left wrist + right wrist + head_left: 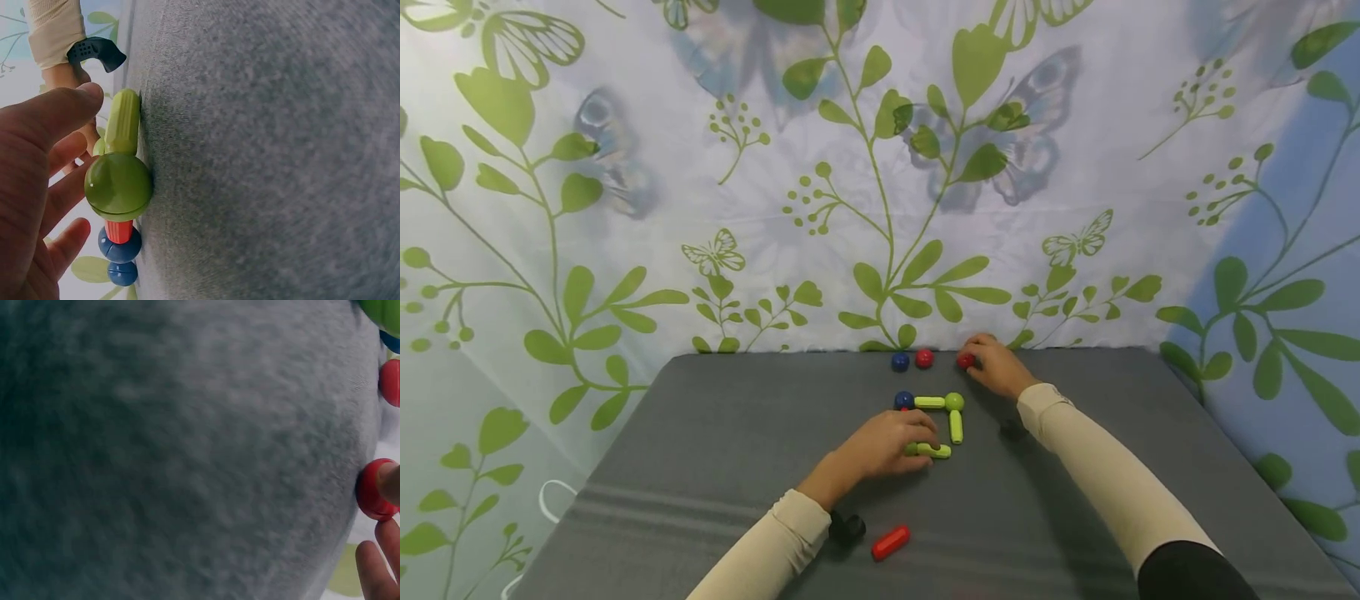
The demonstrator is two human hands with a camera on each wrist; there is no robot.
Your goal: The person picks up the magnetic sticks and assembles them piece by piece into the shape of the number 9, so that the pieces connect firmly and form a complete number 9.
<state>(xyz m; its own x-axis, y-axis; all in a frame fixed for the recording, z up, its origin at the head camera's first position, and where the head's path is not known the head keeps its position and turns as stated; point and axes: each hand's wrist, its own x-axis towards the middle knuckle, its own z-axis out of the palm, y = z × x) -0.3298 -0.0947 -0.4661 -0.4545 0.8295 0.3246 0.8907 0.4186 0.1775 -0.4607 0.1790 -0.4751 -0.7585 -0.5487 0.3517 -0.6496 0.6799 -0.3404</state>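
At the table's far side my right hand (1000, 368) pinches a red ball (965, 361) between thumb and fingers; the ball touches the cloth in the right wrist view. My left hand (887, 443) hovers around the near corner of a ball-and-rod shape, fingers spread loosely beside a green ball (119, 186). From that ball run a light green rod (934, 451) and a red rod (119, 231), mostly hidden from above. The red rod meets a blue ball (904, 401). A second green rod (930, 402) links it to another green ball (954, 402), which bears a third rod (956, 427).
A loose blue ball (900, 362) and another red ball (924, 358) sit at the back edge. A red rod (891, 542) lies nearer me on the grey table (700, 467). A leaf-patterned curtain (820, 275) hangs behind.
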